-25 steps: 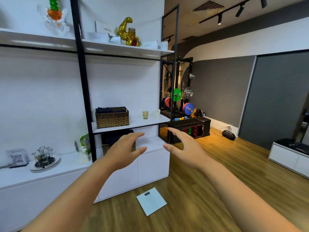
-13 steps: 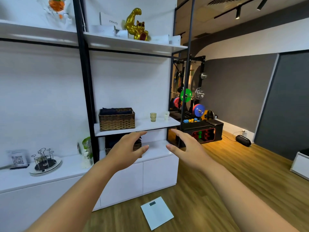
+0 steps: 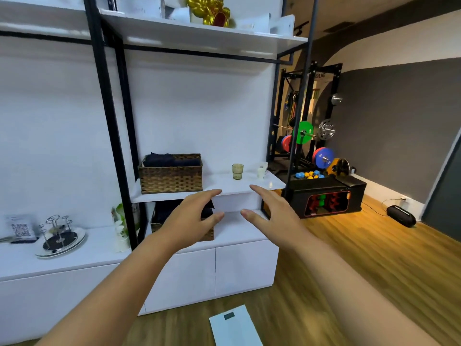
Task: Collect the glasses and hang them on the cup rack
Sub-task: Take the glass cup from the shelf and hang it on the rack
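Greenish glass (image 3: 237, 171) upright on the white shelf (image 3: 224, 182), well right of a wicker basket (image 3: 171, 173), near a white cup (image 3: 261, 169). Wire cup rack (image 3: 57, 233) on the bench (image 3: 99, 248) far to the left. Left hand (image 3: 192, 218) and right hand (image 3: 272, 213) raised below the shelf edge, each grip wide, fingers spread, holding and touching nothing.

**Bright, even light; soft at the edges**

Room bright, white wall and shelf (image 3: 212, 182) near washed out. Warm glow on floor (image 3: 374, 245) by the gym rack (image 3: 309, 136). Faint shadows under shelves. Frame posts bow from wide-angle distortion. Forearms and top shelf items blurred; mid-frame fairly sharp.
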